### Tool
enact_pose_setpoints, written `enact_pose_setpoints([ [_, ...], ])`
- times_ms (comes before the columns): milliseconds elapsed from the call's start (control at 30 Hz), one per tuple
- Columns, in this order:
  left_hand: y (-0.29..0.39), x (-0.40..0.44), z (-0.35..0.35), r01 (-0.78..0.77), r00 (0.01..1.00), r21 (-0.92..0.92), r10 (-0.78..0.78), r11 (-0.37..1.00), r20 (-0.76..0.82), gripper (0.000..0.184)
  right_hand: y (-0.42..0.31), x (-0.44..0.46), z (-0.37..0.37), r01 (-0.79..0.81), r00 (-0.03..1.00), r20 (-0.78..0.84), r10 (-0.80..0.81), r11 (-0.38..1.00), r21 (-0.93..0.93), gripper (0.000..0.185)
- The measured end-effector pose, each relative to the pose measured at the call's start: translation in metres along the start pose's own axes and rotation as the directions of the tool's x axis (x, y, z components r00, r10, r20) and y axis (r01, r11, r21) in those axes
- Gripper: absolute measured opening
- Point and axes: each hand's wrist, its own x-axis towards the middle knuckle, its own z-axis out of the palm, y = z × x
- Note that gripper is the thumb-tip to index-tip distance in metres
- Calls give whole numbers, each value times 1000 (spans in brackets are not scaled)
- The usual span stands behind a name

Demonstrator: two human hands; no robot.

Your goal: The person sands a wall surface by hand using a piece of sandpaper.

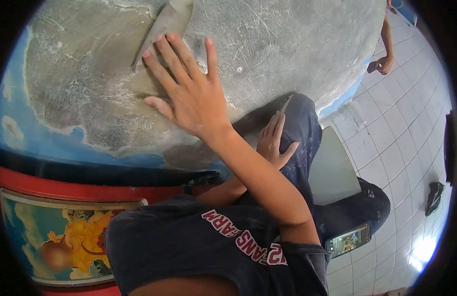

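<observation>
Dark lettered T-shirt (159, 237) fills the lower centre of the frame as its wearer's right hand (194, 93), fingers spread and grip holding nothing, lies palm-down on a scuffed grey curved surface (287, 49) at upper centre, fingertips against a thin grey sheet (165, 25). The left hand (272, 143), grip slack around nothing, rests on a trousered knee (303, 118), right of centre. A co-worker's hand (385, 64) shows upper right.

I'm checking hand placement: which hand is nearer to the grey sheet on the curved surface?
Right. The right hand has fingertips over the grey sheet; the left hand lies farther off, on the trouser leg.
</observation>
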Motion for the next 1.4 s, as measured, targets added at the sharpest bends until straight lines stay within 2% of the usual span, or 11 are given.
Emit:
enact_pose_setpoints([
  [67, -3, -1, 2, -24, 999, 9, 24, 1000, -25, 85, 0, -9, 4, 6, 1000, -22, -5, 999, 33, 64],
  [200, -2, 4, 4, -77, 995, 22, 78, 997, -54, 84, 22, -123, 28, -107, 917, 378, 127, 992, -74, 62],
  [500, 7, 8, 2, -101, 995, 77, 102, 992, -2, 77, -2, -9, -2, 1, 1000, 10, -1, 998, 67, 66],
  [533, 8, 10, -1, -100, 995, 83, 100, 992, -1, 77, -3, -18, 2, 0, 1000, 7, -1, 997, 72, 66],
  [667, 14, 24, 3, -130, 992, 141, 127, 981, 26, 79, 12, -118, 29, -168, 909, 387, 155, 986, 0, 70],
  [800, 17, 23, 2, -108, 994, 169, 103, 980, 34, 78, 14, -113, 26, -260, 919, 317, 233, 964, 46, 70],
  [967, 15, 23, 2, -117, 993, 155, 115, 981, 18, 79, 2, -29, 5, -151, 987, 69, 147, 987, 59, 70],
  [1133, 15, 25, 3, -123, 992, 126, 123, 984, 10, 80, 25, -100, 26, -79, 970, 228, 80, 997, -14, 69],
  [1200, 15, 25, 2, -125, 992, 118, 126, 985, 4, 81, 26, -131, 28, -179, 917, 362, 170, 984, -10, 70],
  [1367, 14, 23, 6, -105, 994, 123, 106, 987, -1, 81, 21, -57, 5, -140, 934, 331, 132, 990, 2, 72],
  [1400, 13, 23, 6, -109, 994, 122, 111, 986, -9, 81, 19, -33, 2, -74, 977, 199, 70, 997, 13, 72],
])
